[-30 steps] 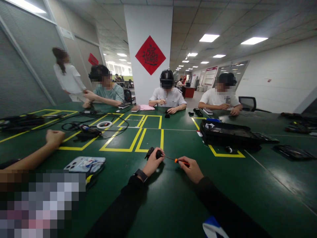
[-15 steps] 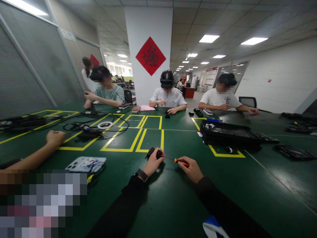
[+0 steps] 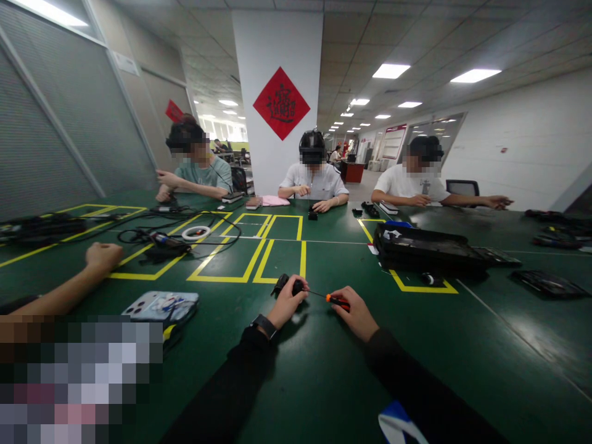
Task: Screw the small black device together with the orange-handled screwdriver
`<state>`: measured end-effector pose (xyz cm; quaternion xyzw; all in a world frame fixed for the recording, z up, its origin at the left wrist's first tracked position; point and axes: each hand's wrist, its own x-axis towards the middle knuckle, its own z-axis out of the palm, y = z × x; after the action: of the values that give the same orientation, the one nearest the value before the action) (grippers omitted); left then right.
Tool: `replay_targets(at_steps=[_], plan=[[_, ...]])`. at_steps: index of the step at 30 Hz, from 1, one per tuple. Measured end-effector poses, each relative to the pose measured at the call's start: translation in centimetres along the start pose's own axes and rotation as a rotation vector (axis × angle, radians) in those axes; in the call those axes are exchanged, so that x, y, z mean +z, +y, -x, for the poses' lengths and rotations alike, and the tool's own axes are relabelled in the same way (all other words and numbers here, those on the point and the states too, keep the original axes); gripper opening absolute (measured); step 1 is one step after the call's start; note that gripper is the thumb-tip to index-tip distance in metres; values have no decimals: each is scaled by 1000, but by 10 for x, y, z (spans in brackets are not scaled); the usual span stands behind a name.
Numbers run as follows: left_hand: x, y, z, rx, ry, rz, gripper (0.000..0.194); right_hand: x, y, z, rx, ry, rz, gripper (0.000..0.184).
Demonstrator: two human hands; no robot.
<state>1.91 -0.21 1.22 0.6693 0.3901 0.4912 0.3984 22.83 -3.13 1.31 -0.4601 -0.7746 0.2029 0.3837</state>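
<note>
My left hand point(image 3: 287, 303) is closed around a small black part point(image 3: 280, 284), just above the green tabletop point(image 3: 319, 370). Fingers cover much of that part, so its kind cannot be made out. My right hand point(image 3: 356, 313) grips the orange and black handle of a screwdriver point(image 3: 337, 301). The thin metal shaft points left, and its tip meets or nearly meets the black part beside my left fingertips.
A phone in a pale blue case point(image 3: 160, 305) lies to the left, near a co-worker's arm point(image 3: 60, 283). Black cables point(image 3: 171, 246) and a white ring point(image 3: 195, 233) sit beyond. A long black housing point(image 3: 425, 246) stands at right. Several people work across the table.
My hands, the screwdriver and the black part stay almost in place; my right fingers shift slightly on the handle. Across the table, the right-hand co-worker's arm stretches out rightward. A standing person passes behind another.
</note>
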Motion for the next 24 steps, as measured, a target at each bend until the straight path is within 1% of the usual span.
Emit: replay_targets(at_steps=[3,6,8,12,15,18,20,24], plan=[[1,-2,0,-21,13,-11,13,0,1,0,-21,-31,96,22],[2,-3,0,-37,28,-18,17,0,-2,1,-29,-42,189,23],[2,-3,1,-56,29,-2,20,-1,-4,2,-34,-46,211,21],[1,-2,1,-81,24,11,27,0,-3,0,-27,-51,206,18],[0,-2,0,-25,36,-38,17,1,1,-6,34,-46,183,14],[1,-2,0,-1,36,-67,12,2,3,-11,89,-86,149,13],[1,-1,0,-15,30,-61,13,4,3,-11,82,-87,136,15],[1,1,1,-32,10,-37,14,10,1,-6,-1,-12,148,19]])
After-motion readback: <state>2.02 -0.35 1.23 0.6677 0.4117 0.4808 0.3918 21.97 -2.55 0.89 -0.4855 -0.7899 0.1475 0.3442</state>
